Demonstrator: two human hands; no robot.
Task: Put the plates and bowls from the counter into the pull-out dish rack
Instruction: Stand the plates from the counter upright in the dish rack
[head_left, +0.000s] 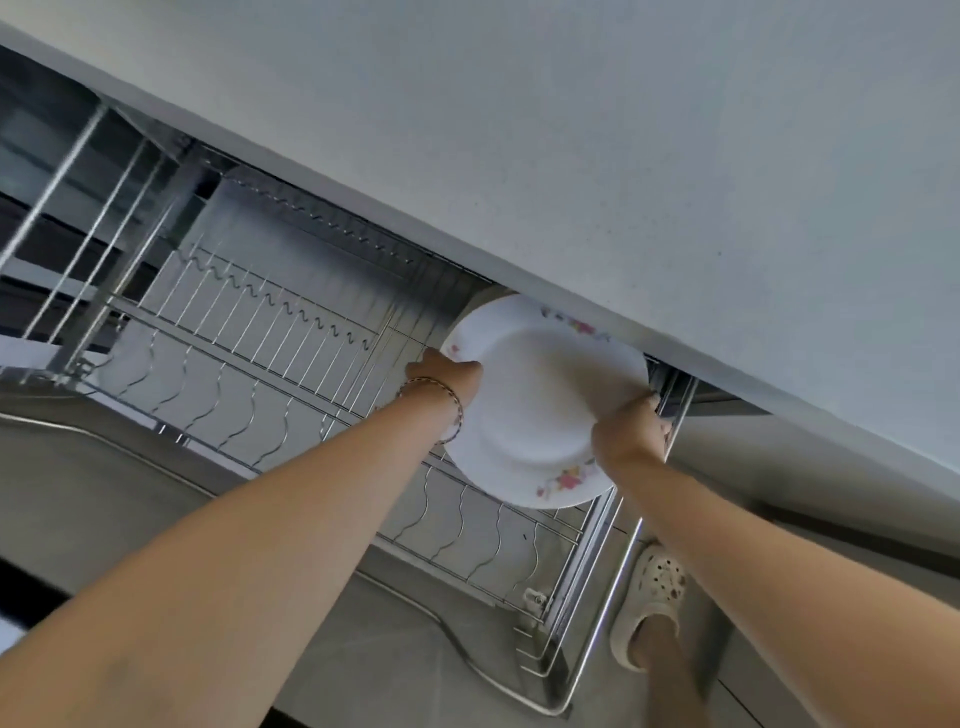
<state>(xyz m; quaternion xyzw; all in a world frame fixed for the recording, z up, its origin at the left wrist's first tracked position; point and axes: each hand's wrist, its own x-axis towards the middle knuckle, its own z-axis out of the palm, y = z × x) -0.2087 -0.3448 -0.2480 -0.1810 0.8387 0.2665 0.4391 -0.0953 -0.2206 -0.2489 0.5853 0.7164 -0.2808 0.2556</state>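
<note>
A white plate (540, 400) with pink flower prints on its rim is held tilted over the right end of the pull-out dish rack (270, 332), just under the counter's edge. My left hand (447, 376), with a bracelet at the wrist, grips the plate's left rim. My right hand (631, 428) grips its right rim. The rack is a chrome wire frame with rows of wavy dividers, and its slots to the left of the plate hold nothing. No bowls are in view.
The pale counter top (623, 156) fills the upper right and overhangs the rack. A steel tray (156, 499) lies below the rack's front. My foot in a white clog (652, 597) stands on the floor at the lower right.
</note>
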